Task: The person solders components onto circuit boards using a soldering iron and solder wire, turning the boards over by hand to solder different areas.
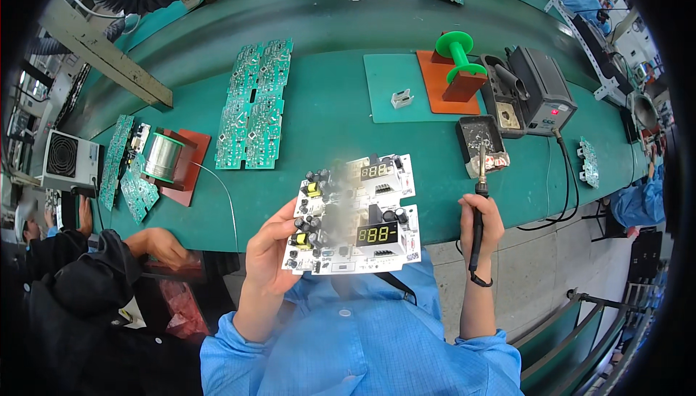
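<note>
Head: one iron (481,189), two lit displays (378,234)

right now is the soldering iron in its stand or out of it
Out: the right hand grips the soldering iron, its tip showing against the black tray, apart from the stand.

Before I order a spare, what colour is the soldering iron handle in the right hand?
The handle is black; the head view shows it best.

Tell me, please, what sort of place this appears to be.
Most likely an electronics assembly workshop: the left hand holds a white circuit-board panel, the right hand holds a soldering iron, and green circuit boards lie on the workbench.
</note>
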Tool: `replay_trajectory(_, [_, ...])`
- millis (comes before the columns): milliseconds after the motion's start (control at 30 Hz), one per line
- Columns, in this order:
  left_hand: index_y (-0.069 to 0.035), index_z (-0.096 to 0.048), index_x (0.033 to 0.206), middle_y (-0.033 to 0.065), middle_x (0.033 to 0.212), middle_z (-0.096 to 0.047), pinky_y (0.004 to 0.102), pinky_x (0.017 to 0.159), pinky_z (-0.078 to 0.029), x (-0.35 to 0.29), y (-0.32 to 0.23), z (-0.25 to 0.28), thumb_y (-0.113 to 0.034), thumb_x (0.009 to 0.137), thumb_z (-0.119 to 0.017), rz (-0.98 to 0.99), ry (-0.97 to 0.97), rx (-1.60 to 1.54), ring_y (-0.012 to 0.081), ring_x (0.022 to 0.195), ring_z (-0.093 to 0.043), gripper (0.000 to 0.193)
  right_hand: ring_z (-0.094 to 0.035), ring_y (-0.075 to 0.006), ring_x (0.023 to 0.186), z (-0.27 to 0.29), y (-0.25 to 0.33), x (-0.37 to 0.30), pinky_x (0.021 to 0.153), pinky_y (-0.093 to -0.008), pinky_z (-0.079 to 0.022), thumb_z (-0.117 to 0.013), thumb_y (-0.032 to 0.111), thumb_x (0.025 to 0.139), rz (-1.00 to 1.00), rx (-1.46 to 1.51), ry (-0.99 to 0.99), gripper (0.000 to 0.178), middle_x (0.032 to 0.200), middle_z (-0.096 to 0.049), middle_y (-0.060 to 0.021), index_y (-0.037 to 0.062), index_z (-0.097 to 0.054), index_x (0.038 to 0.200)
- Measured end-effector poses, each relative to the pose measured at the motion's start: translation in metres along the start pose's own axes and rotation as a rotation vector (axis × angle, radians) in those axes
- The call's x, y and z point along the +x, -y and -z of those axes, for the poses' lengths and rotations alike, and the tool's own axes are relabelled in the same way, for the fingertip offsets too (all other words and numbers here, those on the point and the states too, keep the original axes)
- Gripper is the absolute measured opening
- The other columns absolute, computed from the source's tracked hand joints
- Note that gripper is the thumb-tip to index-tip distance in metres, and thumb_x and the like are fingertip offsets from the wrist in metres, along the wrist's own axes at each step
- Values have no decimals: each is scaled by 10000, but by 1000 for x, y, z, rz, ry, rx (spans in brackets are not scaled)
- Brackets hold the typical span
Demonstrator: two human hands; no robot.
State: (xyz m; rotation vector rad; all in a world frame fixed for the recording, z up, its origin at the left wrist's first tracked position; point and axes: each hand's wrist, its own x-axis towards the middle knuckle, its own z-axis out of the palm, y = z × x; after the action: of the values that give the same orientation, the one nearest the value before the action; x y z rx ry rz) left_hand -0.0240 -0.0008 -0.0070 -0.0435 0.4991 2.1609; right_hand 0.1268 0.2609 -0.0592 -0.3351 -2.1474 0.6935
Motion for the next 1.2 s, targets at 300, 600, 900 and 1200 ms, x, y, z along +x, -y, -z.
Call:
replay_trajectory(300, [110, -285, 1307, 245, 1208, -497, 410, 940, -442, 0, 0, -1, -16, 746, -433, 45, -15, -52, 300, 1060, -558, 594, -555, -147, 620, 1, 3, 3, 569, -238, -435, -579, -79, 781, 26, -17, 1, 167, 722, -602, -81, 30, -579, 907])
replay_trajectory(600, [111, -261, 1315, 260, 1221, -480, 411, 938, -439, -2, -3, 3, -35, 746, -440, 46, 7, -119, 316, 1059, -555, 614, -566, -172, 632, -1, -1, 1, 578, -255, -444, -577, -71, 783, 23, -22, 10, 159, 753, -618, -85, 32, -578, 905])
replay_trajectory(900, [112, -257, 1315, 260, 1242, -456, 431, 949, -426, -1, -3, 8, -38, 770, -424, 52, 6, -135, 325, 1101, -521, 590, -572, -174, 644, 2, 2, 2, 580, -260, -443, -580, -62, 787, 2, -32, 13, 153, 744, -608, -86, 37, -575, 904])
replay_trajectory(1200, [107, -248, 1320, 265, 1249, -443, 436, 956, -422, -2, -4, 10, -38, 771, -418, 72, 51, -185, 336, 1107, -516, 592, -555, -166, 619, 1, 4, 1, 561, -256, -430, -578, -63, 788, 15, -30, 8, 154, 731, -596, -81, 39, -575, 902])
